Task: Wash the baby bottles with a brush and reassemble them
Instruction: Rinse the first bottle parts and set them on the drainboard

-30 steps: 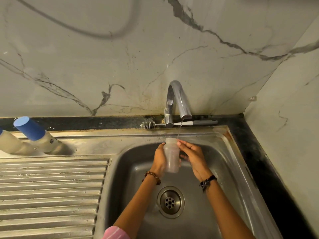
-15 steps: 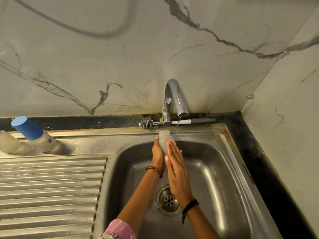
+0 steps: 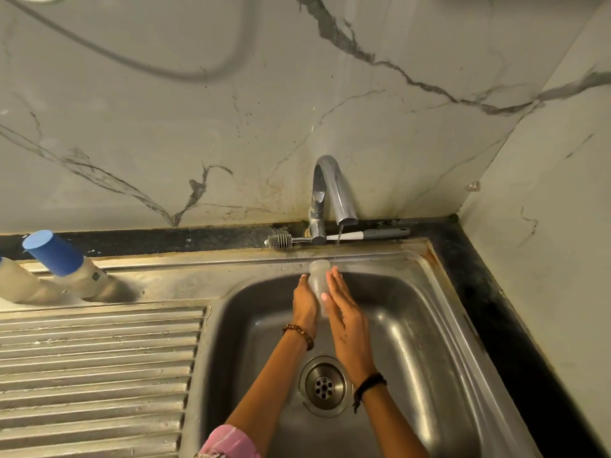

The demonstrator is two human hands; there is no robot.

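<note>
A clear, capless baby bottle (image 3: 318,274) stands upright over the sink basin, its mouth just beside a thin stream of water from the tap (image 3: 334,190). My left hand (image 3: 305,302) grips the bottle from the left. My right hand (image 3: 344,309) lies flat against its right side, fingers straight and together. The lower part of the bottle is hidden between my hands. A bottle brush (image 3: 334,237) with a grey handle lies on the ledge behind the tap. A capped bottle with a blue cap (image 3: 62,262) stands on the drainer at far left, next to another bottle (image 3: 16,282).
The steel sink basin (image 3: 426,328) has a drain (image 3: 323,385) below my wrists. A ribbed drainboard (image 3: 96,375) fills the left. Marble walls close the back and right, with a black counter strip (image 3: 489,312) along the right edge.
My right hand went from holding the bottle near its mouth to lying flat along its side. The bottle rose closer to the tap spout and has stayed there.
</note>
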